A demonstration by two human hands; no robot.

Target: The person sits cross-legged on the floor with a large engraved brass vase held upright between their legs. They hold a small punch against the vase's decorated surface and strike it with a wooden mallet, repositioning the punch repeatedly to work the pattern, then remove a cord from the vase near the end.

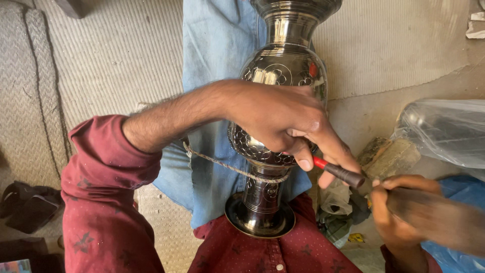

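Note:
A dark engraved metal vase (pixel 283 76) lies along my lap, its base against my red shirt, with a cord (pixel 227 167) looped around its narrow stem. My left hand (pixel 288 121) rests across the vase's belly and pinches a small chisel (pixel 338 172) with a red and black shaft, its point pressed to the metal. My right hand (pixel 399 212) at the lower right grips a wooden mallet (pixel 434 215), blurred by motion, close to the chisel's black end.
A blue cloth (pixel 217 65) lies under the vase over a woven mat (pixel 106 55). A clear plastic bag (pixel 444 131) and a stone block (pixel 389 156) sit at the right. Dark items (pixel 28 205) lie at the lower left.

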